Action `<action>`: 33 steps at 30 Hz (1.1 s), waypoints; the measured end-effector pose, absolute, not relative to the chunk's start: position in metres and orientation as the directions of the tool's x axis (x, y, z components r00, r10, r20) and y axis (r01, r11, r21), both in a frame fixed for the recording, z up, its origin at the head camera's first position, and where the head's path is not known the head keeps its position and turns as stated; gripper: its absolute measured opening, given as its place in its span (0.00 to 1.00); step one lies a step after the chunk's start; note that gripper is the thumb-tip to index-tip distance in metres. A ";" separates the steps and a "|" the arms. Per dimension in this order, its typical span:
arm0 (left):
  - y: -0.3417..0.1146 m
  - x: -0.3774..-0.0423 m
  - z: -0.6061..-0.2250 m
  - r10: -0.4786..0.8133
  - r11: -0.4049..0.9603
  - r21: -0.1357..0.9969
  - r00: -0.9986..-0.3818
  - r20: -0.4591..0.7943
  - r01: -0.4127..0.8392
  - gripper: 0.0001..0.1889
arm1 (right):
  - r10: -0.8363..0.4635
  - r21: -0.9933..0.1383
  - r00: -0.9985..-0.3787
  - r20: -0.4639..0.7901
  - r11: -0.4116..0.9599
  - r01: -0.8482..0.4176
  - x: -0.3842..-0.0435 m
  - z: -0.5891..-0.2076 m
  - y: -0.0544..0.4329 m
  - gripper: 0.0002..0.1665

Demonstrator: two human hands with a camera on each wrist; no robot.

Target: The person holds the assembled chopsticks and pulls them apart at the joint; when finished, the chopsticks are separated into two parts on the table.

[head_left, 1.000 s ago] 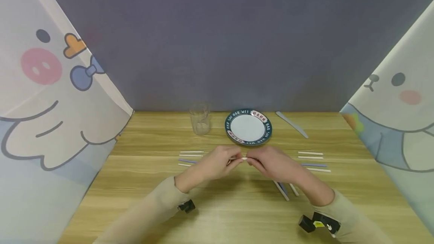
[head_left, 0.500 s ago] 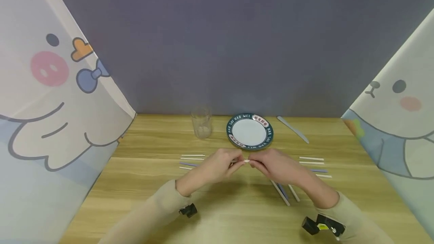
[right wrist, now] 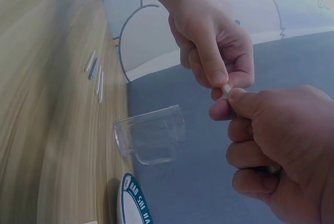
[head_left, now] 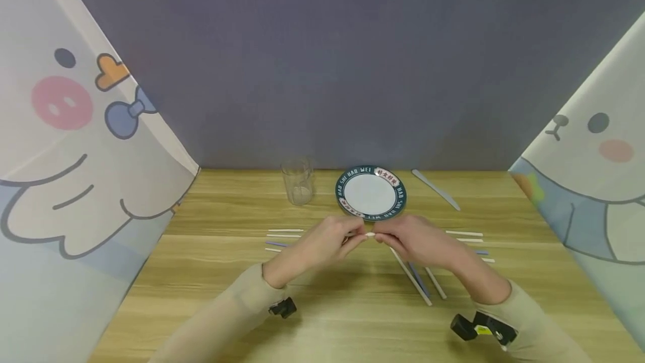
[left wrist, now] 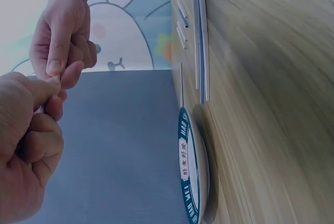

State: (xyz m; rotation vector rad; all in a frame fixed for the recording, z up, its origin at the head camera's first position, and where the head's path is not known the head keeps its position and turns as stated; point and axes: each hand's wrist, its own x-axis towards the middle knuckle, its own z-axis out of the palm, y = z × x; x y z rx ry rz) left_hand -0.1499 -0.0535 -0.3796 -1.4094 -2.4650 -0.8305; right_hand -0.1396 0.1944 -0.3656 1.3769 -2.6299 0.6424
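Both hands meet above the table just in front of the plate. My left hand (head_left: pixel 326 244) pinches one end of a thin white stick (head_left: pixel 370 234) between thumb and forefinger. At the other side my right hand (head_left: pixel 423 242) pinches the same stick. Only a short bit shows between the fingertips; the rest is hidden inside the hands, so its length and kind cannot be told. In the right wrist view the white bit (right wrist: pixel 226 89) appears between the two thumbs, with the other fingers curled under.
Short white and blue sticks lie in rows at left (head_left: pixel 284 236) and right (head_left: pixel 463 233). Longer sticks (head_left: pixel 410 276) lie slanted below the right hand. Behind stand a clear glass mug (head_left: pixel 298 184) and a green-rimmed plate (head_left: pixel 344 206); a pale knife (head_left: pixel 435 189) lies right of it.
Both hands have shifted slightly right, still pinching the white stick. More of the long slanted sticks shows beneath the right hand. The head view has swayed a little.
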 end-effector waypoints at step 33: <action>-0.053 -0.156 -0.382 0.701 0.377 0.367 -0.521 0.487 0.850 0.06 | -0.751 -0.304 -0.590 0.295 0.512 -0.803 -0.146 -0.360 0.192 0.17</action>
